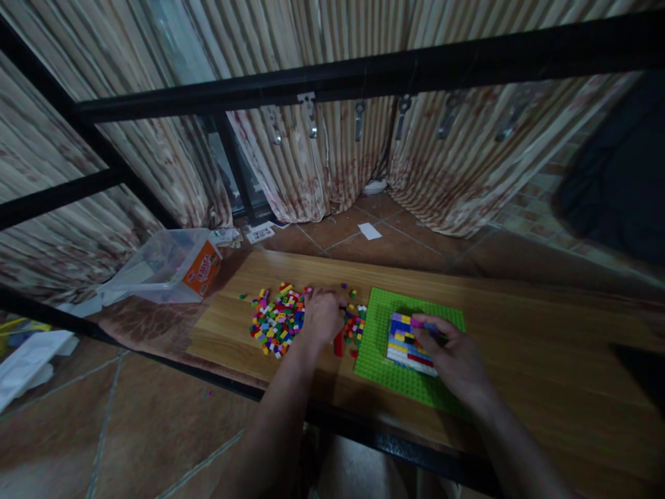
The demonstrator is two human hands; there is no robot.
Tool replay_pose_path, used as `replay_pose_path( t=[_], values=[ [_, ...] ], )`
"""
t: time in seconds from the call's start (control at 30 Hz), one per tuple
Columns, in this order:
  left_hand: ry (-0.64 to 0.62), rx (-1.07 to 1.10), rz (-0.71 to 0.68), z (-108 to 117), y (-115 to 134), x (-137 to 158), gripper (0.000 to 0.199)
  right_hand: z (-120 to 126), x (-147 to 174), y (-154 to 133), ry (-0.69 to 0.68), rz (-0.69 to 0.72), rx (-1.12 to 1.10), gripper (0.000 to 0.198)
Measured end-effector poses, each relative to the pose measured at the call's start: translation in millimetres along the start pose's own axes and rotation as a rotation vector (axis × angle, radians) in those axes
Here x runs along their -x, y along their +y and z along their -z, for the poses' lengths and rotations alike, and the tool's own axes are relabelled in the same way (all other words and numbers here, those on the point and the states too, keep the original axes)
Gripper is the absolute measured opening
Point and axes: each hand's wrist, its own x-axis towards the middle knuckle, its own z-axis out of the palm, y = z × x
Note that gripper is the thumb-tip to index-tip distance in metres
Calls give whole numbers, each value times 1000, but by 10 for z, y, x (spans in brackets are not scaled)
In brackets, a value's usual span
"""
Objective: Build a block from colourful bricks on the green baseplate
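A green studded baseplate (374,353) lies on the wooden tabletop. On it stands a low block of toy bricks (402,346) in rows of white, yellow, blue, red and purple. My right hand (451,353) reaches over its right side, fingers closed in a pinch at a magenta toy brick (415,323) near the back edge. Left of the plate, my left hand (325,315) is down among loose bricks, its fingers curled; what they hold is hidden beneath the hand. A heap of small mixed bricks (278,322) spreads beside it. A long red brick (339,344) lies near my left wrist.
A smaller cluster of bricks (355,326) sits between my left hand and the plate. On the floor at left stands a clear plastic bin (161,263) with an orange label. A black metal bar (332,80) with hooks crosses above the table, before striped curtains (337,166).
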Motion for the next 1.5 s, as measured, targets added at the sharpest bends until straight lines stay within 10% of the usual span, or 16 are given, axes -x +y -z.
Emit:
replay_pose_path(
  t=[0.43, 0.93, 1.5],
  values=[
    [-63, 962, -154, 8, 228, 55, 14, -1, 69, -270, 279, 300, -11, 26],
    [-60, 861, -278, -75, 886, 198, 37, 131, 214, -323, 6, 248, -187, 21],
    [-87, 642, -57, -249, 589, 56, 26, 205, 167, -166, 46, 352, 201, 11]
  ],
)
